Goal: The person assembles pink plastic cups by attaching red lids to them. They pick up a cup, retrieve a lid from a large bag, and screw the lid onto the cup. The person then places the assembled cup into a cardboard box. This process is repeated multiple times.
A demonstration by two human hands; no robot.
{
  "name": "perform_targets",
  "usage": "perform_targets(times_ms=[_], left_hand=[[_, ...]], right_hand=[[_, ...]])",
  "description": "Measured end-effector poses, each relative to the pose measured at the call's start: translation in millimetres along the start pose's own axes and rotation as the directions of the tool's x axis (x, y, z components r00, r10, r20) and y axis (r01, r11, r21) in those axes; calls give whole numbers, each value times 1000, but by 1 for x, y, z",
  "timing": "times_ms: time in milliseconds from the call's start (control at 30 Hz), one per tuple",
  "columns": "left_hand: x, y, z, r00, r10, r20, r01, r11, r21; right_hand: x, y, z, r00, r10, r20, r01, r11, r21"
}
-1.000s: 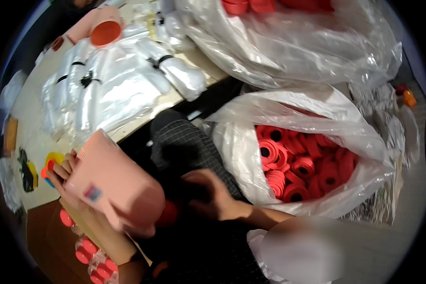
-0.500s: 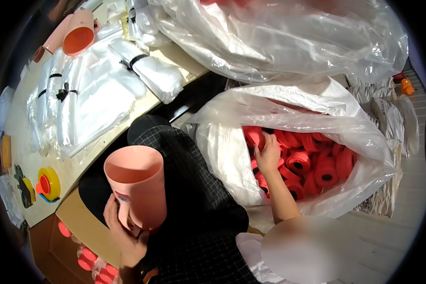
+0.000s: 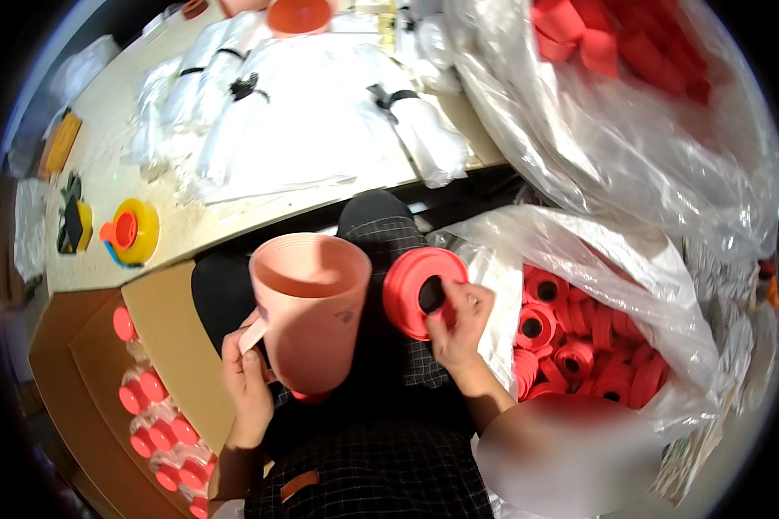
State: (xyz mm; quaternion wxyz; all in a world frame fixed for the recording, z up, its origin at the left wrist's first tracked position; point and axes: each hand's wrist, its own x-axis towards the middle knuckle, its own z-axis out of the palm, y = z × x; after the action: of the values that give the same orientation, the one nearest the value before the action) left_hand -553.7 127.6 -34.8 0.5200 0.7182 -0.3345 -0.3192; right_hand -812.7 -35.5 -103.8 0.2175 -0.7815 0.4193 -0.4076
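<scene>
The left hand [image 3: 244,381] comes up from the lower edge over the lap, its fingers [image 3: 253,362] closed on the near side of a pink stack of cups [image 3: 310,316], by a flat tab that sticks out of the stack low on that side. The stack tilts, mouth up and toward the bench [image 3: 104,156]; its bottom end shows a redder rim. The right hand [image 3: 459,329] rises beside it, forearm running back to the lower right. Its fingers [image 3: 455,298] pinch the edge of a red ring [image 3: 420,290], thumb on the face beside the dark centre hole. The ring is held on edge, its face toward the camera, just beside the stack; whether they touch, I cannot tell.

Right of the hand, an open clear bag [image 3: 614,285] holds many more red rings [image 3: 571,355]. A second, fuller bag [image 3: 632,130] lies above it. On the bench are bundles of clear sleeves [image 3: 303,112] tied with black bands, and a yellow tape dispenser [image 3: 134,232]. At the lower left an open cardboard box [image 3: 95,372] holds wrapped packs with red caps [image 3: 160,424]. Dark checked cloth covers the lap [image 3: 381,450] under both hands.
</scene>
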Motion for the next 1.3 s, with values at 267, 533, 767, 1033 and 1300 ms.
perform_targets(times_ms=[267, 533, 767, 1033, 1300], left_hand=[[6, -6, 4, 941, 208, 268, -162, 970, -183], [7, -3, -5, 941, 152, 303, -86, 972, -220], [1, -6, -5, 947, 141, 290, -85, 977, -197], [-7, -3, -4, 936, 157, 316, -104, 979, -177], [-4, -12, -10, 929, 196, 313, -146, 973, -176]], right_hand=[[91, -34, -34, 983, 75, 170, -135, 917, 374], [98, -63, -22, 789, -396, 470, 212, 893, 396], [85, -73, -27, 783, -376, 496, 236, 917, 322], [95, -72, -39, 967, -57, 250, -32, 941, 338], [84, -72, -31, 769, -446, 458, 304, 885, 352]])
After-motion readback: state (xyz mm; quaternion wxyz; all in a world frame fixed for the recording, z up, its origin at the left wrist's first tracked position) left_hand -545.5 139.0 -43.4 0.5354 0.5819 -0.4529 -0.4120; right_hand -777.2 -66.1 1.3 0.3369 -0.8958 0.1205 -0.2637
